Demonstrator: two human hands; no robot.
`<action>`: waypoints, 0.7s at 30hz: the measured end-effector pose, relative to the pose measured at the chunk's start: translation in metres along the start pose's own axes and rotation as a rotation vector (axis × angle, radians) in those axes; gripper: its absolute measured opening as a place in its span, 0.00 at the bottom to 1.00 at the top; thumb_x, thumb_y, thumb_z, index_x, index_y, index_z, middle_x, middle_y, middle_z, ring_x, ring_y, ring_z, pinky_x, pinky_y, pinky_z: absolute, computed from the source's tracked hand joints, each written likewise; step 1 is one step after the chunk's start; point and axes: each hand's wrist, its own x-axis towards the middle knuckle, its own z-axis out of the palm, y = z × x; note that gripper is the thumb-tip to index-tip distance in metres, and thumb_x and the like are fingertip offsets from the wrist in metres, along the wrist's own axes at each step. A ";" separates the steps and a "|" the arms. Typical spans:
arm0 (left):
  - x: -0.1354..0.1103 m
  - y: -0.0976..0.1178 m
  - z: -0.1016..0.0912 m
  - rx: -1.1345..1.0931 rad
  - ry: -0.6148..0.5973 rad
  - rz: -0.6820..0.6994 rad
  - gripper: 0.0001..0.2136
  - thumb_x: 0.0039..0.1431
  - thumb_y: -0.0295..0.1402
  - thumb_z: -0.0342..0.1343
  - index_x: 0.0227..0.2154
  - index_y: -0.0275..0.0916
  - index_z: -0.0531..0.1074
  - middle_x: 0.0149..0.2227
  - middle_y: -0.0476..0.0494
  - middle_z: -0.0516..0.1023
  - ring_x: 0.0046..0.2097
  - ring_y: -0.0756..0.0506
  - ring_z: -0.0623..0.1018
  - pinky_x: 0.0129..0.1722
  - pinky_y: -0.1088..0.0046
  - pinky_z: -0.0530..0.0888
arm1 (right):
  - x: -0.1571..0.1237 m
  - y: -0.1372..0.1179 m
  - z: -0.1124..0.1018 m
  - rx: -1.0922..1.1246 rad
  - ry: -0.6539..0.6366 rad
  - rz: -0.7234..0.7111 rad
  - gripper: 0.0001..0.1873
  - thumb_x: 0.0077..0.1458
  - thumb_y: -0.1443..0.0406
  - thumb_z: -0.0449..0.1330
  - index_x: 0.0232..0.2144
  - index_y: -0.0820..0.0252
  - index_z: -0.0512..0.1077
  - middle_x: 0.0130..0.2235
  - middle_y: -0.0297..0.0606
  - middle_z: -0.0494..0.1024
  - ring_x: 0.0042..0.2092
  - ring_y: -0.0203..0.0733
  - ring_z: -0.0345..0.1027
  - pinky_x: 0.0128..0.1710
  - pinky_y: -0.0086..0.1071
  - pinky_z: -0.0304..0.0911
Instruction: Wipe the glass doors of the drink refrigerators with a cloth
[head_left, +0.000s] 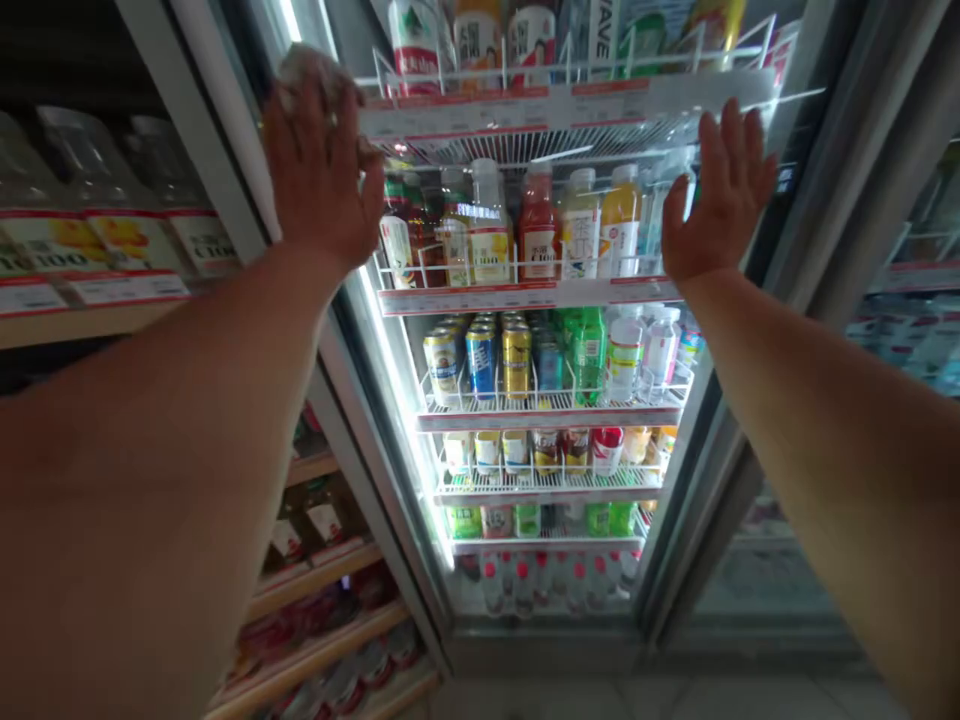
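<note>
My left hand (319,185) is raised at the upper left of a lit drinks fridge. It holds a crumpled greyish cloth (307,65) flat under its fingers, against what looks like the glass door; the palm hides most of the cloth. On the upper right, my right hand (716,200) has its fingers stretched out with nothing in them. It seems to lean on the same glass. Behind the glass, between my hands, stand a red drink bottle (539,225) and a yellow juice bottle (621,220) on a shelf.
Lower shelves hold a blue can (481,360), a gold can (516,360) and a green bottle (589,355). Large bottles (97,190) line an open rack on the left. A metal door frame (840,170) and another fridge section stand on the right. The tiled floor (562,697) shows below.
</note>
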 end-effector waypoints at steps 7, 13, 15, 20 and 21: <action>-0.026 -0.001 -0.006 -0.132 -0.372 0.628 0.30 0.69 0.55 0.42 0.69 0.54 0.62 0.75 0.66 0.45 0.77 0.43 0.39 0.76 0.51 0.40 | 0.001 -0.001 -0.001 0.029 0.018 -0.021 0.33 0.66 0.55 0.43 0.72 0.47 0.51 0.75 0.27 0.48 0.76 0.42 0.38 0.76 0.52 0.37; -0.028 -0.028 -0.015 -0.057 -0.083 -0.022 0.35 0.71 0.55 0.33 0.75 0.46 0.43 0.76 0.65 0.26 0.76 0.37 0.38 0.76 0.51 0.36 | 0.003 -0.001 0.002 0.015 0.030 -0.013 0.35 0.63 0.57 0.45 0.72 0.48 0.52 0.74 0.29 0.49 0.76 0.45 0.39 0.76 0.56 0.39; -0.037 -0.023 -0.014 -0.105 -0.140 0.093 0.39 0.67 0.58 0.39 0.75 0.46 0.45 0.76 0.62 0.26 0.76 0.35 0.33 0.75 0.48 0.34 | 0.003 0.001 0.004 0.009 0.033 0.002 0.34 0.64 0.56 0.43 0.71 0.40 0.51 0.74 0.23 0.48 0.76 0.41 0.38 0.76 0.51 0.38; -0.024 -0.006 -0.014 -0.187 -0.381 0.567 0.33 0.66 0.58 0.43 0.69 0.50 0.61 0.75 0.60 0.48 0.76 0.41 0.43 0.76 0.50 0.40 | 0.004 0.003 0.006 0.016 0.010 -0.009 0.36 0.63 0.56 0.44 0.72 0.52 0.53 0.75 0.29 0.48 0.76 0.44 0.37 0.76 0.54 0.38; -0.014 -0.004 -0.014 -0.191 -0.365 0.554 0.33 0.68 0.57 0.42 0.70 0.49 0.60 0.75 0.60 0.48 0.76 0.42 0.43 0.76 0.51 0.39 | 0.004 0.003 0.005 0.014 0.005 -0.002 0.37 0.63 0.56 0.45 0.72 0.54 0.53 0.75 0.30 0.48 0.76 0.45 0.37 0.76 0.55 0.38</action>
